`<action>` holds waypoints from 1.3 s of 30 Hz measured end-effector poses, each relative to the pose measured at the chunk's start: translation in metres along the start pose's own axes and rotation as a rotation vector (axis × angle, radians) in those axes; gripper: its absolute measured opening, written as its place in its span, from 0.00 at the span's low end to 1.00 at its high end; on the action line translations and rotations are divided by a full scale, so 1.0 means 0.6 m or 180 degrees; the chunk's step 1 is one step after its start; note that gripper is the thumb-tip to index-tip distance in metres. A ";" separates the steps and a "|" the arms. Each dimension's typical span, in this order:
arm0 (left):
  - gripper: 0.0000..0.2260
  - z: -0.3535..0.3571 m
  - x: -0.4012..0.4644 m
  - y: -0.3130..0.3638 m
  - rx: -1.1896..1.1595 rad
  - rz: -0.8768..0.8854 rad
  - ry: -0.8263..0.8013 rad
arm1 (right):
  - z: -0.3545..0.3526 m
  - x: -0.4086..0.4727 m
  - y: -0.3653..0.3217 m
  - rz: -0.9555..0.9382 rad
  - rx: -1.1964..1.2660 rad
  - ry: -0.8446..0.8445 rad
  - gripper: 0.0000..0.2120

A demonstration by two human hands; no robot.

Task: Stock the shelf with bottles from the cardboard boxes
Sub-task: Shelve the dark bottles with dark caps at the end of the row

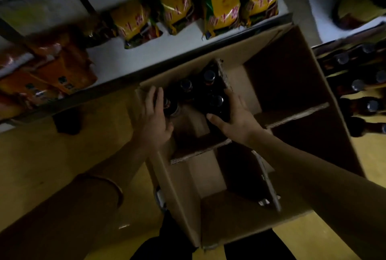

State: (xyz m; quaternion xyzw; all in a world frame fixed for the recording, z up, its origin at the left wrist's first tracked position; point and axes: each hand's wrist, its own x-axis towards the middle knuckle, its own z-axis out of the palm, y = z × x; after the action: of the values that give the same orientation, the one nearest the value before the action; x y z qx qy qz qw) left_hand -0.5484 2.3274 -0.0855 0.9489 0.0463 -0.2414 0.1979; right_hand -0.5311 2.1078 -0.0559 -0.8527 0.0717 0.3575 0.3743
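Note:
An open cardboard box [296,84] with cardboard dividers stands on the floor below the shelf. Its far left compartment holds several dark bottles with dark caps [209,76]. My left hand [155,117] reaches into that compartment and curls round a bottle [172,107] at its left side. My right hand [234,113] grips another dark bottle [218,103] on the right side of the same compartment. The other compartments look empty.
A grey shelf [129,57] above the box carries yellow snack bags [221,11] and orange bags [60,71]. To the right, several dark bottles [363,92] stand in rows. The floor is yellow; my dark trousers show at the bottom.

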 end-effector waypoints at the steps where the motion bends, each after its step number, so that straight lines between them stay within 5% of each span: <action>1: 0.43 0.013 0.013 -0.007 -0.0088 -0.0041 -0.0034 | 0.012 0.016 0.010 0.0033 0.0002 0.0027 0.39; 6: 0.38 0.059 0.061 -0.016 -0.1036 -0.0283 0.0264 | 0.060 0.072 0.036 0.0044 0.0243 0.0351 0.33; 11: 0.16 0.077 0.100 -0.029 -0.2383 -0.0665 0.0583 | 0.081 0.119 0.061 0.0082 0.0782 0.0640 0.21; 14: 0.19 0.083 0.116 -0.030 -0.3071 -0.0752 0.0292 | 0.087 0.150 0.077 0.0036 0.0764 0.0617 0.19; 17: 0.23 0.102 0.132 -0.037 -0.2927 -0.0672 0.0145 | 0.102 0.166 0.091 -0.0063 0.0940 0.0711 0.19; 21: 0.10 0.128 0.141 -0.038 -0.2768 -0.0573 0.0475 | 0.121 0.173 0.086 -0.0042 0.1052 0.1266 0.12; 24: 0.09 0.143 0.120 -0.035 -0.2544 -0.0434 0.0547 | 0.124 0.164 0.086 0.0158 0.1021 0.1451 0.13; 31: 0.06 0.094 0.031 0.019 -0.2389 -0.0736 -0.0050 | 0.067 0.066 0.066 0.0185 0.0538 0.0863 0.19; 39: 0.11 -0.035 -0.107 0.127 -0.2261 -0.0325 -0.0224 | -0.070 -0.104 -0.022 -0.0276 0.0631 0.0915 0.11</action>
State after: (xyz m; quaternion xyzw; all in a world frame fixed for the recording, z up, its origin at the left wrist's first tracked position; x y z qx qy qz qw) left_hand -0.5815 2.2664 -0.0110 0.8085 0.1677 -0.2524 0.5044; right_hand -0.5485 2.0791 0.0128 -0.8562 0.1225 0.2065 0.4574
